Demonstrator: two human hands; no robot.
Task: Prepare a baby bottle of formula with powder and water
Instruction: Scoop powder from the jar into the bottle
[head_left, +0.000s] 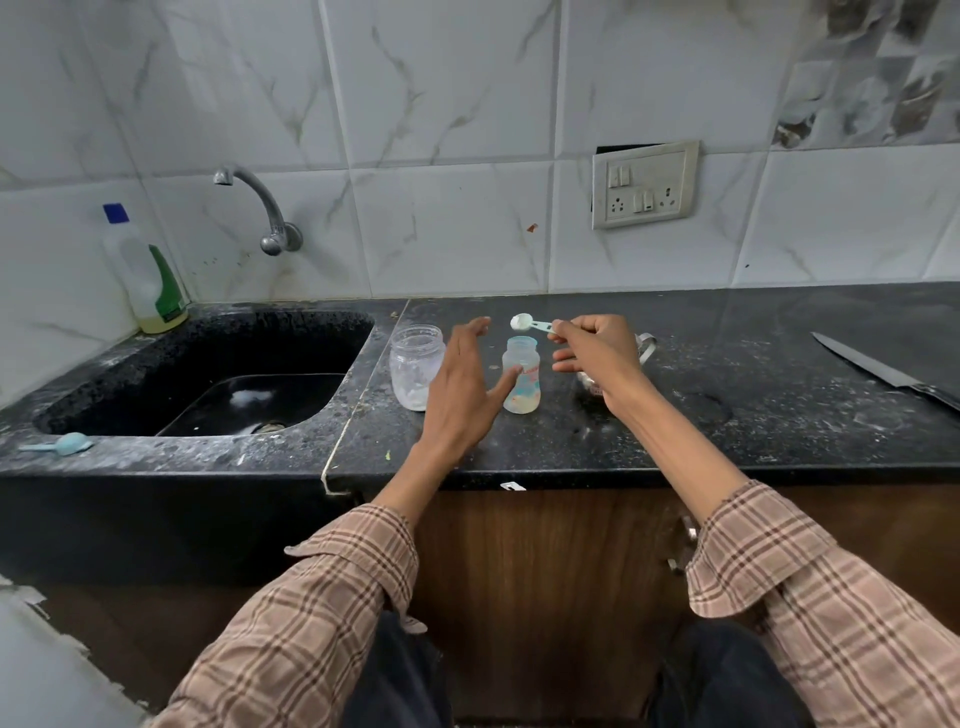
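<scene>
An open baby bottle (521, 376) stands upright on the black counter (727, 415), with a little pale powder at its bottom. My right hand (597, 353) pinches the handle of a small pale-green scoop (529, 324) heaped with white powder, held just above and behind the bottle's mouth. My left hand (465, 387) hovers with fingers spread between the bottle and a clear glass jar (415, 366); its thumb tip reaches the bottle's side. The jar is open and holds powder residue.
A black sink (208, 384) with a tap (260, 208) lies to the left, a dish-soap bottle (145, 275) at its back corner and a blue scoop (65, 445) on its front rim. A knife (888, 371) lies far right. A metal object (644, 348) sits behind my right hand.
</scene>
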